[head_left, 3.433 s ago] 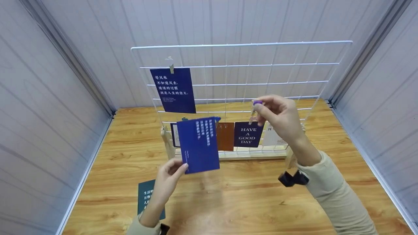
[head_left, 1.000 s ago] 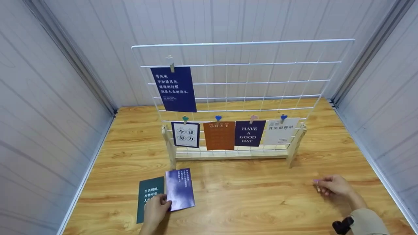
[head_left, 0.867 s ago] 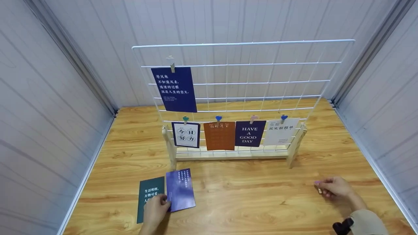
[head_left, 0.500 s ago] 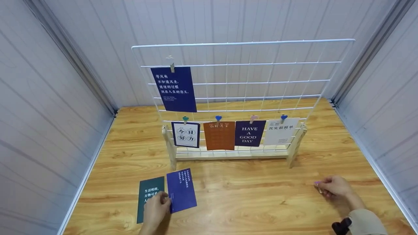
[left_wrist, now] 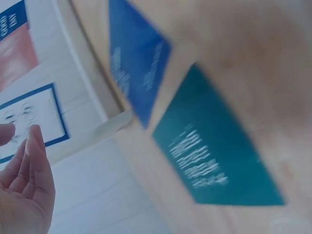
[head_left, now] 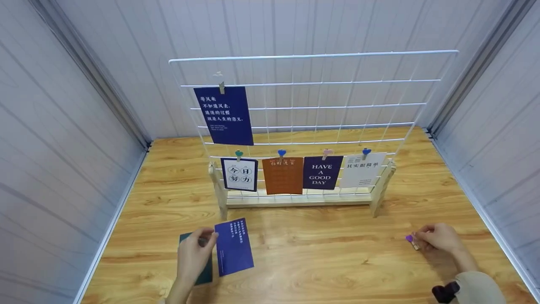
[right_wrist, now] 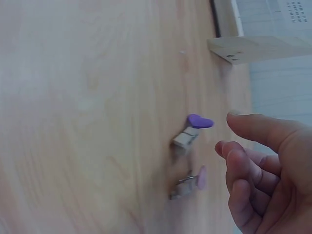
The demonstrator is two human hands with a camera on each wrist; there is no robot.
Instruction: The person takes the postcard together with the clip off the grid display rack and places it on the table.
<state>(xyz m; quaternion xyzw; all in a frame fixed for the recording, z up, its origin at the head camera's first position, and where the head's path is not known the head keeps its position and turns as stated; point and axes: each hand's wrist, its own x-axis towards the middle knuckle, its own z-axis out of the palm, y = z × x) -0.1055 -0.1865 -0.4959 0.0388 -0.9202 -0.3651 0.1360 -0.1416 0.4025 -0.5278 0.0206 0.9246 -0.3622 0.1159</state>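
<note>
My left hand is over the green card, partly hiding it in the head view. Its thumb and fingers stand apart with nothing between them. Just right of it a blue card with white writing lies flat on the table. On the right, two small wooden clips rest on the wood: one has a purple heart, the other a pink heart. My right hand is beside them, thumb and fingertips spread and free of both clips.
A white wire grid rack on wooden feet stands at the back. One blue card is clipped high on its left. Several cards hang in a lower row, among them an orange card. Panel walls flank the table.
The blue card, held up before the rack earlier, now lies beside the green one, and my left hand has lifted off it. My right hand has lowered the purple clip and let go.
</note>
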